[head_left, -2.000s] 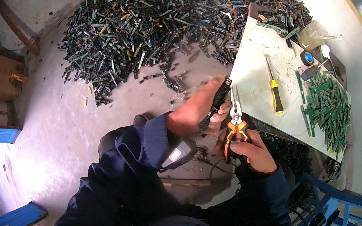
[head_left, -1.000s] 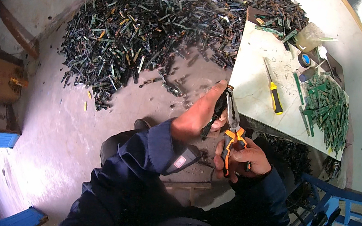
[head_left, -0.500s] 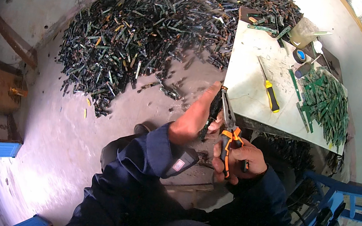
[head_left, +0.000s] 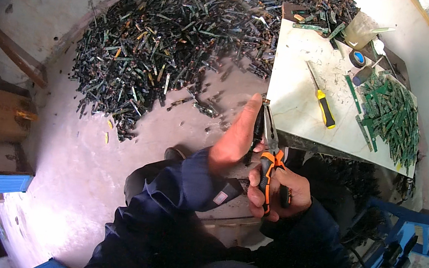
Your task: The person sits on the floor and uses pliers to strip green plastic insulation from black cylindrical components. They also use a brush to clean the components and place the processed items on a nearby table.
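My left hand (head_left: 234,142) is closed around a slim black strip (head_left: 258,129), held upright beside the near left corner of the white board. In my right hand (head_left: 295,192) is a pair of long-nose pliers (head_left: 267,168) with orange and black grips. The pliers' jaws point up and away, their tips at the strip's top end by my left fingertips. Whether the tips bite on the strip is too small to tell. My left hand hides much of the strip.
A large heap of dark strips (head_left: 148,55) covers the floor ahead and left. On the white board (head_left: 299,86) lie a yellow-and-black screwdriver (head_left: 325,110), green strips (head_left: 390,121), a blue-centred tape roll (head_left: 357,58) and a plastic cup (head_left: 360,31). Blue chair frame (head_left: 411,215) stands right.
The whole view has shifted slightly. My hands, the strip and the pliers keep nearly the same place, with the pliers' jaws still at the strip's top end.
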The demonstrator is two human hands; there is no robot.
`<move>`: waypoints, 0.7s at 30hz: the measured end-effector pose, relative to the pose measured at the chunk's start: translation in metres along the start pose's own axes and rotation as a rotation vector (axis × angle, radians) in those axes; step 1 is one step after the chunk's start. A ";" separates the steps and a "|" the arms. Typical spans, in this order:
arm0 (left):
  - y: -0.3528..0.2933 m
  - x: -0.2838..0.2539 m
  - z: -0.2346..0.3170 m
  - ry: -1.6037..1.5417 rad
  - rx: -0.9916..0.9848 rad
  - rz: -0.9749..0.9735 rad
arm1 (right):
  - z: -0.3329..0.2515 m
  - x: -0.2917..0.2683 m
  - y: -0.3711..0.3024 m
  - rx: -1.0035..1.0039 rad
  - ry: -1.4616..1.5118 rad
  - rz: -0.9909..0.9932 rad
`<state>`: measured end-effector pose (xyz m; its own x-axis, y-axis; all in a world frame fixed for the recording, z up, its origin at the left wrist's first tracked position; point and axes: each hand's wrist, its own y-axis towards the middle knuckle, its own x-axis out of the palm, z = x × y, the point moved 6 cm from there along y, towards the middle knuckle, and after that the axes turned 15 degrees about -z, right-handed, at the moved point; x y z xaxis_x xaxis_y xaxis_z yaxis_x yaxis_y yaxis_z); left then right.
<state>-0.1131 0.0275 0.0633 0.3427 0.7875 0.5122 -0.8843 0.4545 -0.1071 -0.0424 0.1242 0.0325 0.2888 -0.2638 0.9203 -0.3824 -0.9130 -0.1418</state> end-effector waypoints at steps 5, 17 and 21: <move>0.010 -0.018 -0.021 0.073 -0.092 -0.076 | 0.000 0.003 0.000 -0.032 0.055 -0.063; 0.013 -0.011 -0.014 0.042 -0.017 0.024 | 0.001 0.002 0.004 -0.080 0.065 -0.090; 0.015 -0.006 -0.013 0.005 -0.070 0.085 | 0.002 -0.002 0.004 -0.179 0.121 -0.104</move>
<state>-0.1246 0.0352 0.0477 0.2695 0.8265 0.4943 -0.8860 0.4139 -0.2090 -0.0430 0.1205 0.0300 0.2317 -0.1226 0.9650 -0.5092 -0.8606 0.0130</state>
